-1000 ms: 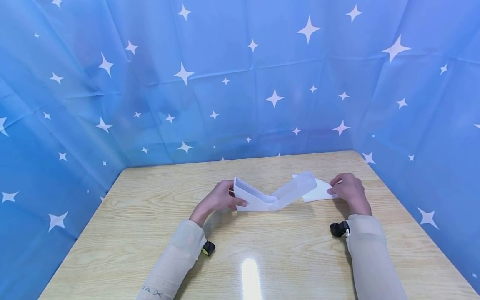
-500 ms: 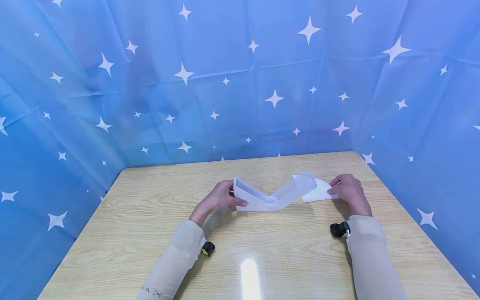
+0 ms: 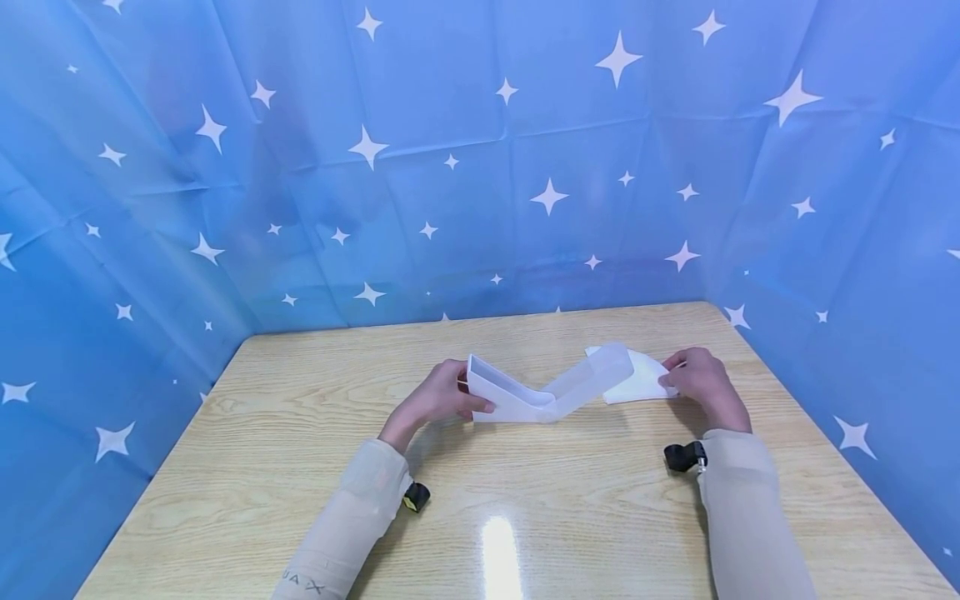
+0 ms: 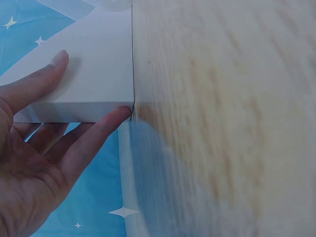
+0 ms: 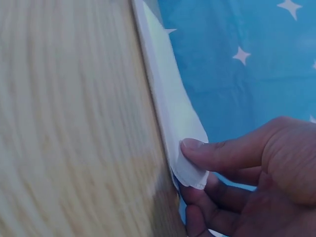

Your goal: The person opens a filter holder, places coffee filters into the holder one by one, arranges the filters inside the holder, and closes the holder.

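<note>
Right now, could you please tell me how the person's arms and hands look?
The left pale beige fabric sleeve bears dark lettering; the right pale beige fabric sleeve looks plain. The small black left-wrist camera has a yellow patch; the small black right-wrist camera, a silvery fitting. Left hand and right hand are ungloved.

White box [image 3: 510, 400], open along its sloping top, standing on the counter [image 3: 585, 492]; I grip its taller left end in my left hand [image 3: 444, 393]. Translucent flap [image 3: 581, 385], joined at the box's low right end, slanting upward to the right. Flat white sheet [image 3: 639, 380], curved along one edge, lying beyond the flap, its right tip pinched in my right hand [image 3: 701, 385].
</note>
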Action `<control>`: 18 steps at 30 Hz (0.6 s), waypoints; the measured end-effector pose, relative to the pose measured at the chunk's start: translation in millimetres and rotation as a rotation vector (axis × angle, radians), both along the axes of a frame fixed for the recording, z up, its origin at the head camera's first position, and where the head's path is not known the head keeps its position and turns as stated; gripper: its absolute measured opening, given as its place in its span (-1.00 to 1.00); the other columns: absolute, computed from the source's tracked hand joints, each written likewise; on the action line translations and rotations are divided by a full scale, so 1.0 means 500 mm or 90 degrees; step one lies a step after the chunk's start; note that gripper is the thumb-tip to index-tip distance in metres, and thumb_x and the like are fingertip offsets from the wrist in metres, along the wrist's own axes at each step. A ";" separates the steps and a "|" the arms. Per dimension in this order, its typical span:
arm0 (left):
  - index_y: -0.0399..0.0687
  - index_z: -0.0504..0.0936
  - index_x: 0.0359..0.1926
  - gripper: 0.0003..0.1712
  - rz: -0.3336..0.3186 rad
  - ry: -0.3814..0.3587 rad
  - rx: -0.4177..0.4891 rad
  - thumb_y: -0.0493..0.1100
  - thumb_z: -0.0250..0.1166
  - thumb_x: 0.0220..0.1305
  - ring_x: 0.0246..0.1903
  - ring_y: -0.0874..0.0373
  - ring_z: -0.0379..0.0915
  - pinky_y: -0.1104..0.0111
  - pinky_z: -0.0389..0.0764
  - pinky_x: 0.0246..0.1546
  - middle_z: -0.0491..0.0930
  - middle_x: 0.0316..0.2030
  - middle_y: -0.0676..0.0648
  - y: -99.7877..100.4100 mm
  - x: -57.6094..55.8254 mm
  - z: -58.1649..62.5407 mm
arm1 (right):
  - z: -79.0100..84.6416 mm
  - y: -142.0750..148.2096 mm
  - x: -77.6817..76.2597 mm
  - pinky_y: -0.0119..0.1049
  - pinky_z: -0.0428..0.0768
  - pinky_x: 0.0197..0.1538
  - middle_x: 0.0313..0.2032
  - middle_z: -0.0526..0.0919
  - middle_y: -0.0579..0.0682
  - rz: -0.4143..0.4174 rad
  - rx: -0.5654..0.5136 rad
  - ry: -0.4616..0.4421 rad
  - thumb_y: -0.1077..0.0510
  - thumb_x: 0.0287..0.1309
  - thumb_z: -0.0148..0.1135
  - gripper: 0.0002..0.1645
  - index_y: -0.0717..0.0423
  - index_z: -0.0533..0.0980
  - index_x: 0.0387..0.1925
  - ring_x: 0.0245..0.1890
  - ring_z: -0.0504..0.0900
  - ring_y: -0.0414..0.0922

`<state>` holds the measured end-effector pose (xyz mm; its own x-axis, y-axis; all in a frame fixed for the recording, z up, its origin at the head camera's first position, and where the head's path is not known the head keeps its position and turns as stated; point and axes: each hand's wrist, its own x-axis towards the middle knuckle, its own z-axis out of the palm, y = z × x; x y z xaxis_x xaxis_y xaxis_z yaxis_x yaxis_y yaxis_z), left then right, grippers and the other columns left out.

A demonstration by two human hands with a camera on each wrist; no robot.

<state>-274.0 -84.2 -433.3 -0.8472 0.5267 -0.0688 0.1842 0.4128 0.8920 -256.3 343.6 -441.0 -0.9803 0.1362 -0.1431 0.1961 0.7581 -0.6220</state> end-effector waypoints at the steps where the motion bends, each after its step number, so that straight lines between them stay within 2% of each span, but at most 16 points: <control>1: -0.12 0.65 0.15 -0.49 0.000 0.000 -0.001 -0.25 0.56 0.17 -0.22 0.09 0.68 0.06 0.81 -0.29 0.74 -0.01 -0.20 0.000 0.000 0.000 | 0.001 0.001 0.000 -0.29 0.49 -0.33 -0.06 0.60 0.41 0.002 -0.004 -0.002 0.22 0.30 0.24 -0.58 0.49 0.53 0.05 -0.25 0.54 0.08; 6: -0.09 0.66 0.15 -0.49 0.002 0.001 -0.002 -0.26 0.56 0.16 -0.22 0.07 0.68 0.06 0.81 -0.30 0.74 -0.01 -0.18 0.000 0.000 0.003 | 0.006 0.007 0.002 -0.28 0.50 -0.33 -0.07 0.59 0.40 0.008 -0.017 -0.003 0.21 0.30 0.22 -0.54 0.51 0.50 0.09 -0.26 0.53 0.07; 11: -0.09 0.66 0.15 -0.48 0.004 -0.001 0.000 -0.27 0.56 0.16 -0.21 0.07 0.68 0.07 0.81 -0.30 0.74 -0.01 -0.17 0.000 -0.001 0.003 | 0.012 0.012 0.006 -0.26 0.49 -0.31 -0.09 0.60 0.34 0.007 -0.017 -0.003 0.17 0.29 0.26 -0.55 0.48 0.52 0.04 -0.25 0.51 0.07; 18: -0.11 0.66 0.15 -0.48 0.001 0.000 0.000 -0.25 0.56 0.15 -0.21 0.07 0.69 0.07 0.81 -0.30 0.74 -0.01 -0.20 0.000 0.000 0.000 | 0.020 0.015 0.010 -0.24 0.58 -0.32 -0.20 0.64 0.28 0.013 -0.032 -0.013 0.17 0.31 0.26 -0.55 0.51 0.52 0.03 -0.33 0.61 0.02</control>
<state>-274.2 -84.3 -433.1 -0.8483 0.5249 -0.0693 0.1827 0.4130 0.8922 -251.2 351.0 -430.9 -0.9795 0.1088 -0.1698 0.1947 0.7295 -0.6557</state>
